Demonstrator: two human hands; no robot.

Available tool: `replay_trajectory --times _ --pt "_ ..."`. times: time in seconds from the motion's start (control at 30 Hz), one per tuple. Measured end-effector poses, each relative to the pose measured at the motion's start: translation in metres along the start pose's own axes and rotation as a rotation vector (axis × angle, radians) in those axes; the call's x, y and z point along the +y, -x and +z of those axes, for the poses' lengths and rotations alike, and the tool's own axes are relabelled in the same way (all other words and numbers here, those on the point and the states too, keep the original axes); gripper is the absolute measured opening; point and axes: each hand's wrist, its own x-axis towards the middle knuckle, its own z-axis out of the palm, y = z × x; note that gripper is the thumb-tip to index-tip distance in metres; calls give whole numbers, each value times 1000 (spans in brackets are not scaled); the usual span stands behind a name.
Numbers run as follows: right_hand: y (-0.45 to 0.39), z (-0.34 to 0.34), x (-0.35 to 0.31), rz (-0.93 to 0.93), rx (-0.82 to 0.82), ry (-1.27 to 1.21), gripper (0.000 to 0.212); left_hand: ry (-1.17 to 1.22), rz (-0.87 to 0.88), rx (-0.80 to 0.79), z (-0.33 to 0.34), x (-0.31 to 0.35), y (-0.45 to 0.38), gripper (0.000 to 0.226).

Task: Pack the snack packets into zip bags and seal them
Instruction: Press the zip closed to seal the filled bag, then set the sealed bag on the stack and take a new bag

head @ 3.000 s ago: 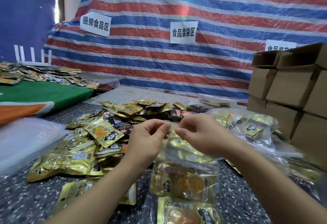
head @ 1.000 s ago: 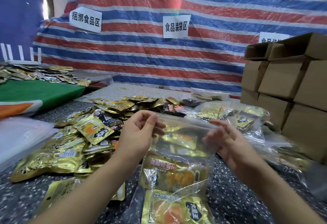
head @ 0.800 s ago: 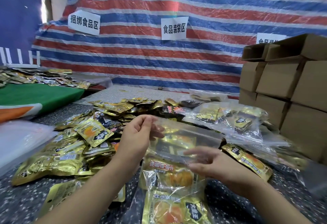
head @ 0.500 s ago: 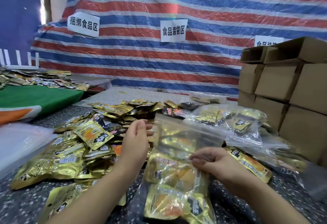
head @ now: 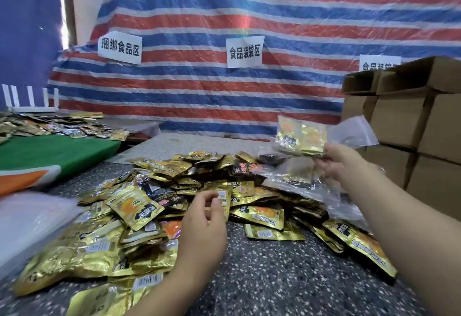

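Note:
My right hand (head: 336, 160) holds a clear zip bag (head: 304, 136) with gold snack packets inside, raised at the right above a heap of filled zip bags (head: 296, 181). My left hand (head: 203, 226) hovers with loosely curled fingers over the near side of a wide pile of loose gold snack packets (head: 139, 211); nothing is in it. Whether the raised bag's zip is closed cannot be made out.
Stacked cardboard boxes (head: 409, 126) stand at the right. A stack of clear plastic bags (head: 27, 218) lies at the left edge. More packets (head: 50, 126) lie on a green surface (head: 52, 151) at the back left. A striped tarp (head: 249, 16) hangs behind. Speckled tabletop (head: 274, 273) shows in front.
The right hand lifted the filled bag from in front of me up and to the right. The left hand let go of the bag and dropped toward the loose packets.

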Motion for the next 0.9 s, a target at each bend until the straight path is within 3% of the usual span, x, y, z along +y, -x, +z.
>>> replay_trajectory --times 0.13,0.23,0.37,0.47,0.63,0.77,0.9 --pt "-18 -11 25 51 82 141 41 -18 20 -6 1 -2 -2 13" --pt "-14 -11 28 56 116 230 23 -30 39 -8 1 -2 -1 16" --pt "-7 -11 21 73 84 46 23 -21 49 -16 0 -1 0 17" --pt "4 -11 22 7 71 -116 38 -5 50 -19 0 1 0 17" --pt "42 -12 37 -132 121 -169 36 1 50 -31 -1 -1 0 16" --pt "87 -14 57 -231 165 -7 11 -15 79 -38 1 -4 -2 16" --pt "128 -12 92 -236 -16 205 37 -33 124 -90 -1 -10 -3 23"
